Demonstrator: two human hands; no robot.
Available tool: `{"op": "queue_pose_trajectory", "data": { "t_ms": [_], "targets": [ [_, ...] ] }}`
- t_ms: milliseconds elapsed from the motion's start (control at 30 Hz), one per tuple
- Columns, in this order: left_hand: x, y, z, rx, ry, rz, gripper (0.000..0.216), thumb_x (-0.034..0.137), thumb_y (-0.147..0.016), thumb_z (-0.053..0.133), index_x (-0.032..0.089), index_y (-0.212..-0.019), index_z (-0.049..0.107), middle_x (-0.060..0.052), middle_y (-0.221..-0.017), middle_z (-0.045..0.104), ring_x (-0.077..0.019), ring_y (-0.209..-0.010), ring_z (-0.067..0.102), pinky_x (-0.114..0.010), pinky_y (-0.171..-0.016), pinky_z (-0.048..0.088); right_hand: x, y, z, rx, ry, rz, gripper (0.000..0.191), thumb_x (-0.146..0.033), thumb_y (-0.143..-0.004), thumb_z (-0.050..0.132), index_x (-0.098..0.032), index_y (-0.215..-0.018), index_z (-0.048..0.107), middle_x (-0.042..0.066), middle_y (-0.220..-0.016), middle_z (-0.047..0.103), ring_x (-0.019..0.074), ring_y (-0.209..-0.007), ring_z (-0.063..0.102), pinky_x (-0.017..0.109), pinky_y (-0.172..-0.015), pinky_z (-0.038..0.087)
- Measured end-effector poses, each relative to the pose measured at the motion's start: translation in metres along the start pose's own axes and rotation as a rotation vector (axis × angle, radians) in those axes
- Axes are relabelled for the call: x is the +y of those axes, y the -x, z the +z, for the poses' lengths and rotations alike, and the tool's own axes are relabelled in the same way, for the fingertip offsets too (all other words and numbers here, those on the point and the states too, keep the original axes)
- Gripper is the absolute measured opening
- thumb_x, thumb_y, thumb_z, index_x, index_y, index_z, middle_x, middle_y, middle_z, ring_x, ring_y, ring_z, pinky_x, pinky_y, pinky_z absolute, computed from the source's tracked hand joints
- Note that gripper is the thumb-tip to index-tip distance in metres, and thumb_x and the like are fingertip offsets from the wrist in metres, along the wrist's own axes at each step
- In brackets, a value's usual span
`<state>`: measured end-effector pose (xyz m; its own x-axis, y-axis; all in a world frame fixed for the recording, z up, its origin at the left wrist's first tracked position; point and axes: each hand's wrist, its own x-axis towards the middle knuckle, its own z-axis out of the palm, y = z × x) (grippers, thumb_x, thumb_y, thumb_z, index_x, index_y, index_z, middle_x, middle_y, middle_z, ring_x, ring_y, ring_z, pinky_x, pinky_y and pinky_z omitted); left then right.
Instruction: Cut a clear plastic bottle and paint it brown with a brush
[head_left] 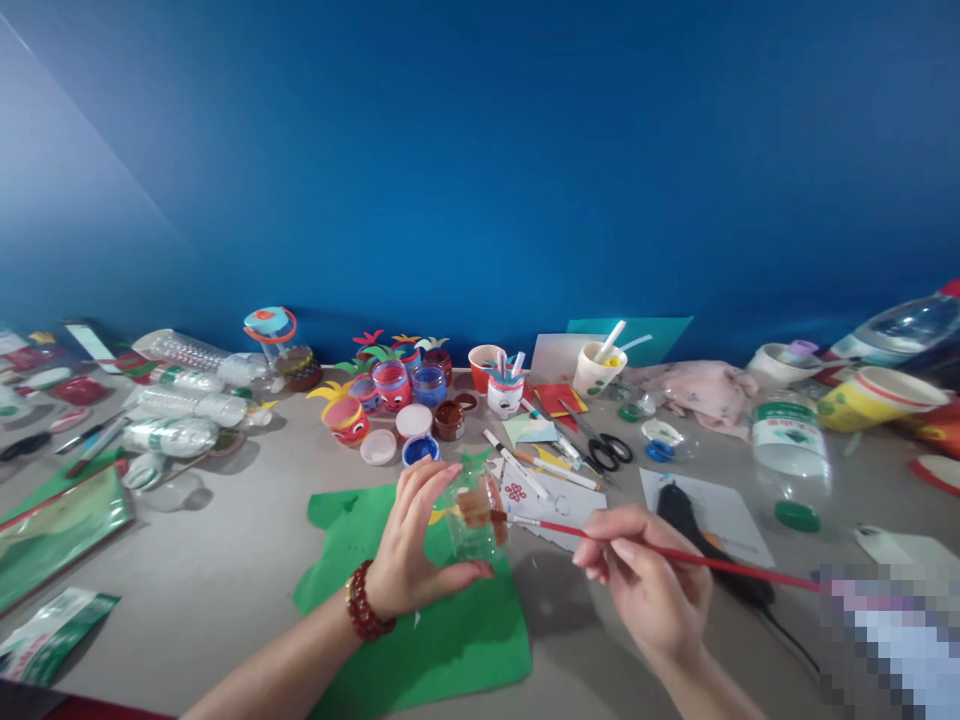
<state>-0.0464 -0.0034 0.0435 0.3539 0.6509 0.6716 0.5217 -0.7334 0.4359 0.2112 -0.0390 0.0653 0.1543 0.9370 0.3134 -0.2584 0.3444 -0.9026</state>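
My left hand, with a red bead bracelet at the wrist, grips a clear cut plastic bottle piece lying on its side in the air. Brown paint covers part of its wall near the right rim. Pinched in my right hand is a long red paintbrush, its tip touching the brown patch. Green felt lies beneath the bottle piece. Just beyond stand an open jar of blue paint and a jar of brown paint.
Painted cups with faces stand at the back. Plastic bottles lie at left. To the right are black scissors, a black glue gun with a cord, and a large upright bottle piece. A blue wall rises behind.
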Motion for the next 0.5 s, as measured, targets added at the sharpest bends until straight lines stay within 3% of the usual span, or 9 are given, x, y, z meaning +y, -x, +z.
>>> {"op": "queue_pose_trajectory", "data": {
  "t_ms": [133,333,500],
  "targets": [
    [0.000,0.000,0.000,-0.005,-0.004,0.007,0.093,0.061,-0.075,0.074,0.018,-0.147,0.035,-0.021,-0.132,0.057,-0.0380,-0.125,0.053,-0.058,-0.104,0.044,-0.006,-0.003,0.005,0.010,-0.068,-0.021,0.023,-0.012,-0.077,0.055,-0.019,-0.076,0.077,0.004,-0.055,0.068,0.0147,-0.047,0.061,0.021,-0.040,0.045],
    [0.000,-0.001,0.001,0.001,-0.004,-0.004,0.095,0.063,-0.074,0.075,0.018,-0.147,0.035,-0.020,-0.132,0.057,-0.0382,-0.124,0.054,-0.057,-0.102,0.045,0.003,0.006,0.005,-0.077,-0.011,0.044,0.021,-0.013,-0.082,0.057,-0.020,-0.082,0.076,0.005,-0.064,0.072,0.0165,-0.052,0.064,0.024,-0.043,0.049],
    [0.001,-0.002,0.001,0.034,0.004,-0.002,0.094,0.065,-0.074,0.073,0.019,-0.146,0.036,-0.020,-0.130,0.058,-0.0380,-0.123,0.055,-0.056,-0.101,0.046,-0.001,-0.004,0.003,0.054,-0.036,0.028,0.019,-0.015,-0.076,0.057,-0.018,-0.072,0.076,0.005,-0.054,0.069,0.0150,-0.046,0.060,0.021,-0.039,0.045]
  ]
}}
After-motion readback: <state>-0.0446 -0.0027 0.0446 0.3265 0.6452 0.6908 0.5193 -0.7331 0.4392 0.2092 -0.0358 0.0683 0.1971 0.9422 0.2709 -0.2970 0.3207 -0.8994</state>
